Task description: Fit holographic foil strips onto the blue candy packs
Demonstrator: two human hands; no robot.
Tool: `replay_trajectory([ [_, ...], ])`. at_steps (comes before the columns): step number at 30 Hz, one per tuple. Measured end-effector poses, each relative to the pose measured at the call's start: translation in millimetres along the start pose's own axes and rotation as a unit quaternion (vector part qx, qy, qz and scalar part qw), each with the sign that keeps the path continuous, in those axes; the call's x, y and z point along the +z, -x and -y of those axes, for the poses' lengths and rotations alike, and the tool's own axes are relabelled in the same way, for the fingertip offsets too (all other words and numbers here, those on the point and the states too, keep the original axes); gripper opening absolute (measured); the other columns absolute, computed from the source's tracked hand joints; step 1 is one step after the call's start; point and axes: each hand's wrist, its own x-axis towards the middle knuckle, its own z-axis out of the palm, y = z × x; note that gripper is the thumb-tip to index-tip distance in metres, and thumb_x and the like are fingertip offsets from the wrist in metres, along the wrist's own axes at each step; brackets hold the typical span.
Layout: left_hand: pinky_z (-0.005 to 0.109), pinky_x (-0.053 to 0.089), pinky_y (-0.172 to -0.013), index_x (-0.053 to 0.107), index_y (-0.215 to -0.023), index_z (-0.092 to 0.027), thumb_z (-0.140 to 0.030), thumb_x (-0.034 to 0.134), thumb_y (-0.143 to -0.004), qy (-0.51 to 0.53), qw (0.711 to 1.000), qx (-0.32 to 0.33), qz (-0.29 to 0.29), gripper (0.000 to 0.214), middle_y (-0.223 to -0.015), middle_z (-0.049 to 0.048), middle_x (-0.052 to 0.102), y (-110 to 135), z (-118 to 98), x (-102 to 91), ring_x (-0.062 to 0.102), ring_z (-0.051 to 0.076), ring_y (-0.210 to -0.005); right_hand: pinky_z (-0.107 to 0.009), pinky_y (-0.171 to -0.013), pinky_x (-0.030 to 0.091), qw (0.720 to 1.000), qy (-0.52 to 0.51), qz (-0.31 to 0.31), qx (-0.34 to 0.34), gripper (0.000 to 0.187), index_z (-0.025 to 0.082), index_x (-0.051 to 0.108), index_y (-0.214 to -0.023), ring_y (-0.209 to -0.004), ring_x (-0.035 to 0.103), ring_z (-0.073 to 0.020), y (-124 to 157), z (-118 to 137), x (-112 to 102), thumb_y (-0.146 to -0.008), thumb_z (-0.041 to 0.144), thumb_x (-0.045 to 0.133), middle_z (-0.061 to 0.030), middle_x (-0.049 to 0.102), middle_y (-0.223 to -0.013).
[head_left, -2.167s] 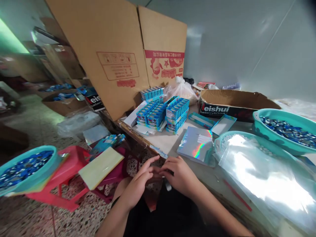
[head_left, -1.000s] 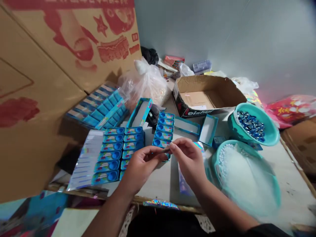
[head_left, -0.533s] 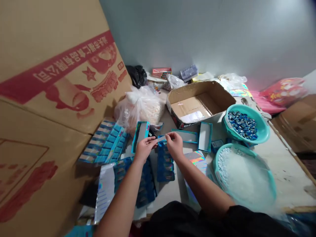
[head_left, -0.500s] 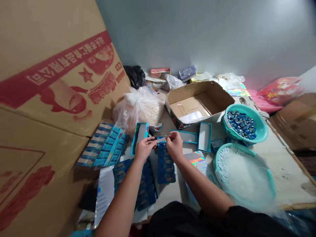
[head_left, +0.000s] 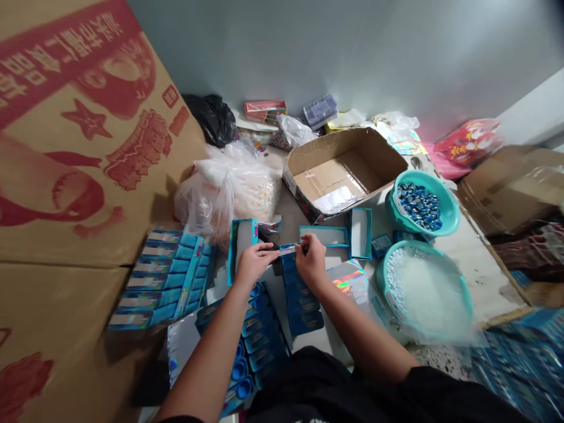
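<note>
A narrow pale strip (head_left: 287, 251) with a slight sheen spans the gap between my two hands. My left hand (head_left: 255, 262) pinches its left end, fingers stretched toward the right. At the other end, my right hand (head_left: 311, 260) is closed with bent fingers and thumb on the strip. Just below lies a column of overlapping dark blue cards (head_left: 304, 302), partly under my right hand. More blue cards with round blue cups (head_left: 240, 370) are beneath my left forearm. An open blue box (head_left: 244, 239) with a grey-white inside stands just beyond my left hand.
Two further blue boxes (head_left: 324, 235) (head_left: 361, 233) lie behind my right hand, before a cardboard tray (head_left: 304, 202). Rightward are a turquoise basin (head_left: 449, 200) of blue pieces and another basin (head_left: 467, 296) of white ones. Blue boxes (head_left: 163, 279) and a large carton (head_left: 88, 194) stand left.
The view has shifted, so the carton sits further left and more floor side shows at right. Both hands keep their hold on the strip, which has tilted slightly and looks shinier.
</note>
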Motion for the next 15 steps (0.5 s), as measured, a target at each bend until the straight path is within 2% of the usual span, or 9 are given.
replay_trajectory([
  [3,0.03,0.057,-0.074,0.069,-0.095,-0.011,-0.026,0.091,-0.06,0.006,1.0,-0.018,0.007,0.044,-0.075,0.0052,0.075,-5,11,0.0,0.071,0.017,-0.071,-0.041,-0.09,0.035,1.0,0.022,0.013,0.001,0.017,0.02,0.06,-0.097,-0.087,0.054,-0.0242,4,4,-2,-0.082,0.017,0.054,-0.0033,0.06,-0.081],
  [5,0.03,0.057,-0.073,0.067,-0.095,-0.011,-0.022,0.084,-0.072,0.008,1.0,-0.027,0.003,0.031,-0.074,0.0011,0.072,-10,18,1.5,0.069,0.014,-0.068,-0.043,-0.093,0.034,0.999,0.029,0.009,0.012,0.016,0.021,0.062,-0.096,-0.096,0.052,-0.0269,3,3,-2,-0.081,0.019,0.057,-0.0059,0.059,-0.09],
  [8,0.028,0.056,-0.064,0.065,-0.092,-0.012,-0.023,0.074,-0.084,0.009,0.999,-0.033,-0.005,0.016,-0.071,-0.0025,0.066,-14,26,6.7,0.064,0.012,-0.062,-0.042,-0.089,0.039,0.999,0.015,-0.009,0.049,0.031,0.02,0.061,-0.104,-0.1,0.05,-0.0289,-4,-4,-2,-0.074,0.027,0.067,-0.0083,0.055,-0.1],
  [10,0.026,0.053,-0.06,0.064,-0.091,-0.012,-0.026,0.071,-0.087,0.016,1.0,-0.022,-0.005,0.016,-0.072,-0.0021,0.065,-13,28,11.3,0.062,0.011,-0.06,-0.035,-0.077,0.045,0.997,-0.018,-0.003,0.071,0.038,0.018,0.058,-0.108,-0.086,0.054,-0.0247,-8,-11,-3,-0.073,0.032,0.067,-0.0043,0.054,-0.088],
  [12,0.026,0.053,-0.06,0.064,-0.094,-0.013,-0.033,0.072,-0.086,0.03,1.0,0.003,-0.005,0.023,-0.075,-0.0011,0.065,-10,28,15.6,0.062,0.011,-0.062,-0.029,-0.065,0.046,0.995,-0.058,0.004,0.081,0.037,0.017,0.056,-0.111,-0.07,0.054,-0.0198,-5,-20,-7,-0.081,0.037,0.059,0.0014,0.05,-0.074],
  [15,0.025,0.051,-0.058,0.064,-0.097,-0.015,-0.057,0.075,-0.075,0.053,0.998,0.032,0.0,0.048,-0.075,-0.0007,0.064,-5,25,20.8,0.062,0.013,-0.062,-0.027,-0.063,0.047,0.992,-0.099,-0.015,0.083,0.034,0.017,0.054,-0.114,-0.067,0.055,-0.017,20,-35,-28,-0.09,0.04,0.045,0.0025,0.05,-0.073],
])
